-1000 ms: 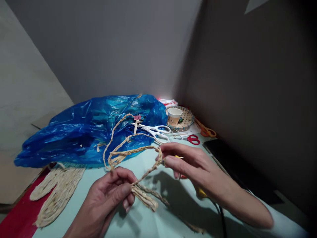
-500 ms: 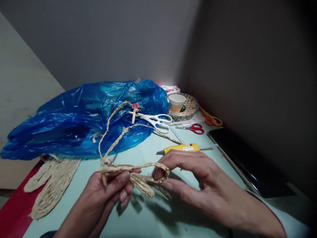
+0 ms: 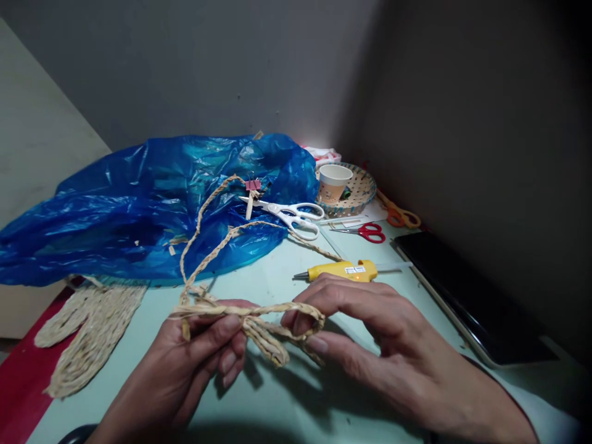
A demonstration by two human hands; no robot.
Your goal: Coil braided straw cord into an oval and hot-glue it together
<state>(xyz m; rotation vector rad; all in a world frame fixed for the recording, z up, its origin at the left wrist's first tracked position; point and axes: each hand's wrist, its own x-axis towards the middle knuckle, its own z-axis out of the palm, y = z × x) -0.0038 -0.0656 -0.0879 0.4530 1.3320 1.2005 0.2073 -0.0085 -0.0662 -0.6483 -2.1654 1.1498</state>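
No text can be read: on the yellow glue gun, a white label, and on the paper cup, a small mark, perhaps letters, are too tiny.

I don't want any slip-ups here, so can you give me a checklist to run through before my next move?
1. Left hand gripping the braided cord: ok.
2. Right hand on the cord's curled loop: ok.
3. Glue gun clear of the right hand: cannot tell; they overlap in this view.
4. Glue gun hot: cannot tell; a small orange light shows, but not heat.
5. Paper cup upright: ok.
6. White scissors shut: not ok; handles spread apart.
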